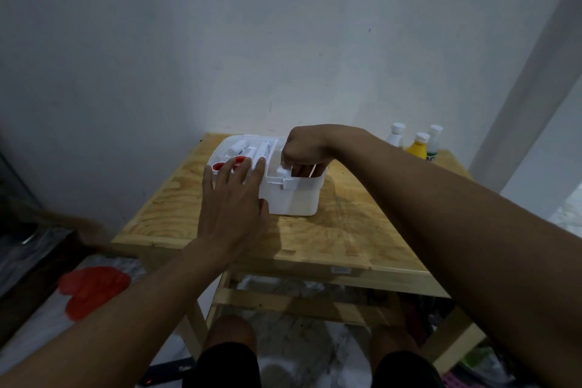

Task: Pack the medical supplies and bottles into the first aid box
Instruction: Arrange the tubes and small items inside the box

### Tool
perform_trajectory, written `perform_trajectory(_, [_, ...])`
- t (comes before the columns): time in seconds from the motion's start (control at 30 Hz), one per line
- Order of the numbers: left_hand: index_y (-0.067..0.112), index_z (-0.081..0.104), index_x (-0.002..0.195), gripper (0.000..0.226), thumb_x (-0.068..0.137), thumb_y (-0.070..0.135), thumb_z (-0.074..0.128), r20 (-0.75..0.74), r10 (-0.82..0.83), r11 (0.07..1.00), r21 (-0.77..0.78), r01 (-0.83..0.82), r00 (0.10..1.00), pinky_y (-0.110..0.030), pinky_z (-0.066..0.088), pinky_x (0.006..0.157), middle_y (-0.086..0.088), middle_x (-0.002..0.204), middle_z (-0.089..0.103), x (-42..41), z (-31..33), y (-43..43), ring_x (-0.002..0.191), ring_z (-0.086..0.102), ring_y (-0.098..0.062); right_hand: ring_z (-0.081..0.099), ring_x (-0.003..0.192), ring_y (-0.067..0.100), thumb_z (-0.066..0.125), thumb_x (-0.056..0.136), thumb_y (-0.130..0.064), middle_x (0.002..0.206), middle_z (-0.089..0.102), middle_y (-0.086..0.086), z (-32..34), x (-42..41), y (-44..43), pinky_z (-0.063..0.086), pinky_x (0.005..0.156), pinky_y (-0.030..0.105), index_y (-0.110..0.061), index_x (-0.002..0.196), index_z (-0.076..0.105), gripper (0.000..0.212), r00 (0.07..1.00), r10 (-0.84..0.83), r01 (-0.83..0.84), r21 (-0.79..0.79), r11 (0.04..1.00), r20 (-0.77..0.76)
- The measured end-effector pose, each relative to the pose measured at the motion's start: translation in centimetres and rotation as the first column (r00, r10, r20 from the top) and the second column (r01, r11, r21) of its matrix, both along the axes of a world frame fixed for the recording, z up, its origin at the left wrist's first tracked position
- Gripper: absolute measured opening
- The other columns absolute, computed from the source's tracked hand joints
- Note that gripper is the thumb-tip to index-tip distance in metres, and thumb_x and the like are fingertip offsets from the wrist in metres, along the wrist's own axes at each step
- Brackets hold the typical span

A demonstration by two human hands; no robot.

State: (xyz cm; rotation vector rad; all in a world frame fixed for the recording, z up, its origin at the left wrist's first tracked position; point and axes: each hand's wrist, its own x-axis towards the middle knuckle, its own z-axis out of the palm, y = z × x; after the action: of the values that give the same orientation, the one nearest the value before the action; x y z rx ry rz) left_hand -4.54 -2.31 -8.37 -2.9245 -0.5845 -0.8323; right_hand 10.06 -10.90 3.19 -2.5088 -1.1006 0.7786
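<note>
Left hand [233, 198]: I see it flat, fingers spread, against white plastic first aid box [299, 195], mid plywood tabletop [346, 230].
Right hand [304, 151]: curled inside box; grip unclear.
Bottles [417, 143]: far right corner.

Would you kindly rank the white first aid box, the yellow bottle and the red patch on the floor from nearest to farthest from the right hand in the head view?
1. White first aid box: right hand reaches inside it.
2. Yellow bottle: table's far right corner.
3. Red patch on the floor: lower left.
</note>
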Motion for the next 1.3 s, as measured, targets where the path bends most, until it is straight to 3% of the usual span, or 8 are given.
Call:
perform_trajectory(0.2, [0.011, 0.050, 0.140, 0.065, 0.080, 0.034, 0.052, -0.010, 0.002, 1.000, 0.006, -0.002, 1.000, -0.068, 0.027, 0.109, -0.019, 0.142, 0.052, -0.06, 0.03, 0.02, 0.134, 0.044, -0.040, 0.073, 0.084, 0.027, 0.049, 0.092, -0.014, 0.096, 0.072, 0.016, -0.08, -0.01, 0.36, 0.060, 0.073, 0.038, -0.004, 0.115, 0.060, 0.028, 1.000, -0.025, 0.025, 0.023, 0.999, -0.013])
perform_trajectory(0.37, [0.012, 0.049, 0.140, 0.065, 0.079, 0.035, 0.052, -0.013, 0.006, 1.000, 0.003, -0.006, 1.000, -0.067, 0.026, 0.110, -0.018, 0.142, 0.052, 0.08, -0.05, -0.06, 0.133, 0.045, -0.040, 0.074, 0.083, 0.033, 0.048, 0.090, -0.011, 0.095, 0.072, 0.022, 0.06, 0.27, 0.02, 0.063, 0.071, 0.038, -0.002, 0.090, 0.067, 0.021, 0.999, -0.040, 0.039, 0.070, 0.997, 0.013])
perform_trajectory(0.5, [0.012, 0.050, 0.139, 0.065, 0.078, 0.035, 0.054, -0.005, 0.011, 1.000, 0.002, -0.011, 1.000, -0.068, 0.026, 0.109, -0.019, 0.141, 0.053, 0.09, -0.10, -0.14, 0.132, 0.045, -0.042, 0.072, 0.072, 0.031, 0.050, 0.091, -0.009, 0.092, 0.070, 0.023, 0.21, 0.27, -0.32, 0.063, 0.070, 0.040, -0.001, 0.082, 0.065, 0.019, 0.998, -0.031, 0.027, 0.079, 0.996, 0.048])
perform_trajectory(0.73, [0.011, 0.053, 0.136, 0.064, 0.076, 0.033, 0.056, 0.005, 0.000, 1.000, -0.003, 0.000, 1.000, -0.070, 0.027, 0.107, -0.020, 0.139, 0.055, 0.09, -0.03, -0.22, 0.130, 0.047, -0.043, 0.075, 0.079, 0.029, 0.063, 0.090, -0.014, 0.092, 0.074, 0.021, 0.06, 0.48, -0.37, 0.063, 0.073, 0.041, 0.006, 0.104, 0.069, 0.025, 0.993, 0.022, -0.026, 0.029, 0.999, 0.118])
perform_trajectory(0.93, [0.011, 0.052, 0.138, 0.066, 0.075, 0.032, 0.056, -0.020, 0.000, 1.000, 0.002, 0.000, 1.000, -0.070, 0.027, 0.107, -0.020, 0.140, 0.054, -0.07, 0.06, -0.18, 0.131, 0.046, -0.043, 0.072, 0.060, 0.019, 0.062, 0.093, -0.017, 0.083, 0.076, 0.012, 0.07, -0.03, -0.07, 0.062, 0.073, 0.032, 0.001, 0.091, 0.068, 0.020, 0.981, 0.036, -0.039, 0.014, 0.999, 0.192])
perform_trajectory(1.1, [0.011, 0.050, 0.139, 0.067, 0.076, 0.026, 0.069, -0.029, 0.004, 1.000, 0.015, -0.003, 1.000, -0.070, 0.027, 0.108, -0.020, 0.141, 0.052, 0.02, 0.01, 0.01, 0.132, 0.045, -0.043, 0.072, 0.067, 0.022, 0.060, 0.094, -0.016, 0.081, 0.075, 0.012, 0.13, -0.13, 0.44, 0.062, 0.067, 0.032, 0.002, 0.090, 0.069, 0.020, 0.980, 0.059, -0.055, -0.029, 0.998, 0.190])
perform_trajectory(1.3, [0.012, 0.052, 0.138, 0.070, 0.073, 0.025, 0.075, -0.030, 0.013, 1.000, 0.021, -0.012, 0.999, -0.069, 0.027, 0.108, -0.020, 0.141, 0.053, 0.06, -0.12, 0.11, 0.132, 0.045, -0.043, 0.066, 0.067, 0.014, 0.054, 0.094, -0.030, 0.074, 0.076, 0.002, 0.23, -0.10, 0.47, 0.056, 0.063, 0.029, -0.008, 0.089, 0.068, 0.026, 0.959, 0.101, -0.080, -0.087, 0.993, 0.263])
